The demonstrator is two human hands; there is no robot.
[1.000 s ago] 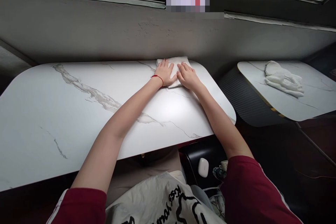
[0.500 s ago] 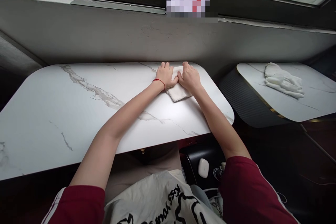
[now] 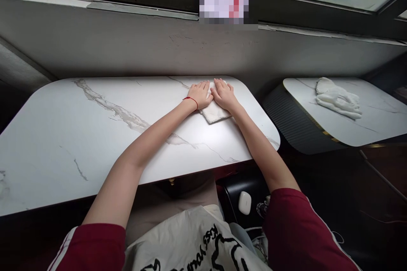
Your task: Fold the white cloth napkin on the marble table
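Note:
A folded white cloth [image 3: 215,114] lies on the white marble-patterned tabletop [image 3: 104,144], toward its far right part. My left hand [image 3: 199,94], with a red string bracelet at the wrist, lies flat over the cloth's left side. Its fingers stretch toward the wall. Beside it, my right hand [image 3: 224,94] rests flat on the cloth's right side, fingers extended and thumb pointing toward the left one. Both palms cover much of the cloth, so its far part is mostly hidden.
To the right stands a second marble-patterned table [image 3: 375,131] with a crumpled white cloth [image 3: 339,99] on it. A grey wall [image 3: 133,46] runs behind both tables. Below the near edge, a small white case [image 3: 244,203] sits on a black surface.
My fingers, bent at the cloth's far side before, now lie stretched out flat on it. The cloth stays in about the same place. The view has shifted slightly.

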